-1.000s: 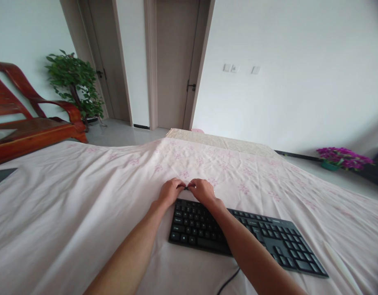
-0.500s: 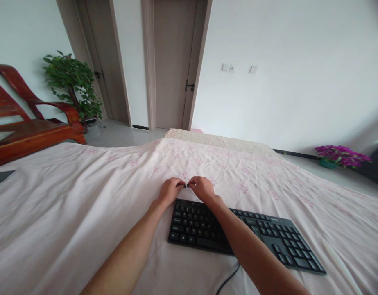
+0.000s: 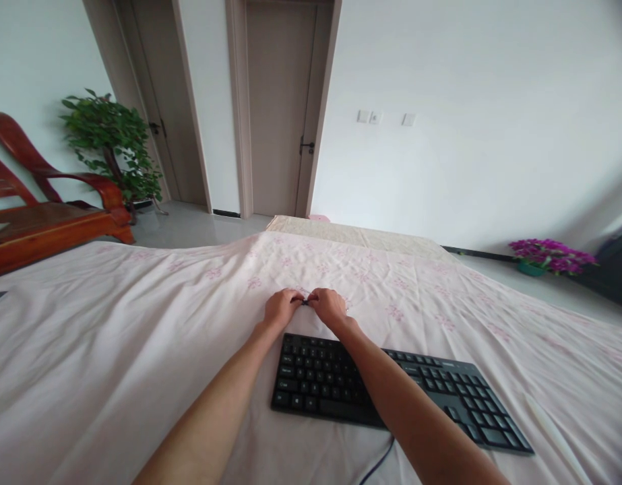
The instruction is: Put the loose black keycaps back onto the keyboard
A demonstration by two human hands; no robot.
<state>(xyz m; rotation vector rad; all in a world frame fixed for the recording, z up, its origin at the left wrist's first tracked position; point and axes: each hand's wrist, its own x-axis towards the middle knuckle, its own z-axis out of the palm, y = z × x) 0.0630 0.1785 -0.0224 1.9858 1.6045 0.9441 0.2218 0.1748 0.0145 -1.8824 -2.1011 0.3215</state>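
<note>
Just beyond the keyboard's far edge, my left hand [image 3: 281, 308] and my right hand [image 3: 329, 307] meet fingertip to fingertip over the cloth. Both are closed in a pinch around a small black piece [image 3: 305, 302] between them. It is too small to name, and I cannot tell whether it is one part or two touching. A black keyboard [image 3: 321, 377] lies nearer to me, keys up. My right forearm crosses over it and hides some middle keys. Its black cable [image 3: 379, 465] runs from the near edge toward me.
A pink flowered cloth [image 3: 189, 350] with wrinkles covers the bed-like surface. To the left stand a wooden armchair [image 3: 52, 215] and a green plant [image 3: 108, 141]. Purple flowers in a pot [image 3: 530, 268] sit on the floor at right. A pale strip [image 3: 548, 428] lies right of the keyboard.
My fingertips have come slightly closer together, and the gap between the dark bits they hold has narrowed. The whole view has shifted a little; the keyboard has stayed on the cloth.
</note>
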